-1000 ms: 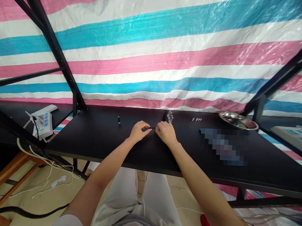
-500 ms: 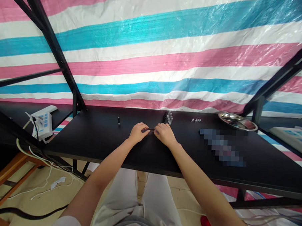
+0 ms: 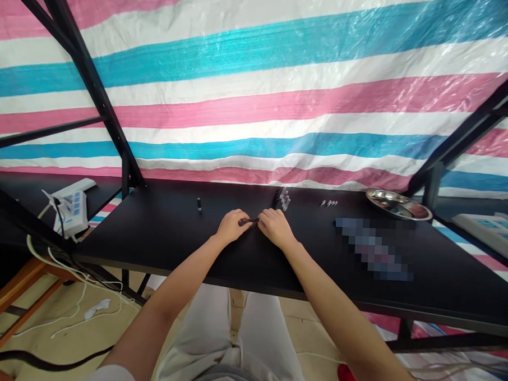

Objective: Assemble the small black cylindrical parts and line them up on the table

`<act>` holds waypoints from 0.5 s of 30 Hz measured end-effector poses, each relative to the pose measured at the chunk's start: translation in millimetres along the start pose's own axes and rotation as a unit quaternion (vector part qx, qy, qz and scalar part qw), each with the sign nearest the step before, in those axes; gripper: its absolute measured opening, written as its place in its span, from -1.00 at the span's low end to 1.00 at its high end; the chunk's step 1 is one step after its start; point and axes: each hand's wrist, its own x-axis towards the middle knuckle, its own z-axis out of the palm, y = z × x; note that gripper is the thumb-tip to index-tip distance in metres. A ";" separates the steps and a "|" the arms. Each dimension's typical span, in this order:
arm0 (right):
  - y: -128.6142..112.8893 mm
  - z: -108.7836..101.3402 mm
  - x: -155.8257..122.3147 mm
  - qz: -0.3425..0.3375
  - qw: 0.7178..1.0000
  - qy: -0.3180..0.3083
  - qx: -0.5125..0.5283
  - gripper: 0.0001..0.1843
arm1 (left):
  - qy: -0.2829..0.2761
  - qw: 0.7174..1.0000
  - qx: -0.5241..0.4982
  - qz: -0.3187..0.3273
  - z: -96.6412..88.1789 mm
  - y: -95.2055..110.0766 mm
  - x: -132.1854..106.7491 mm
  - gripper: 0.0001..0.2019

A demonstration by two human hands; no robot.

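Note:
Between my hands is a thin dark stick-like piece, its exact kind too small to make out. My left hand is closed on its left end, and my right hand pinches the right end. Both hands are low over the black table. Just behind my right hand stands a black holder with several clear, short tube-like pieces at its right side. A small black cylinder with a pale band is on the table to the left of my hands.
Several small shiny pieces lie at the back right, near a round metal tray. A blurred-out bluish strip lies on the right side. A white power strip sits at the far left, beside black frame posts.
Hardly anything differs. Both hands keep hold of the dark piece in nearly the same spot, and the view has shifted very slightly.

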 end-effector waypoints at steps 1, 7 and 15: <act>-0.2 0.1 0.1 0.001 1.000 0.000 0.001 -0.85 | 0.002 1.000 0.000 -0.001 -0.3 0.4 -0.1 -0.94; -1.0 2.2 1.2 0.013 1.000 -0.001 0.010 -0.86 | 0.008 1.000 0.004 0.005 -1.0 2.1 0.8 -0.95; -6.1 4.2 3.2 0.040 0.999 -0.011 0.006 -0.88 | 0.005 0.999 0.020 0.029 -4.0 2.1 2.0 -0.92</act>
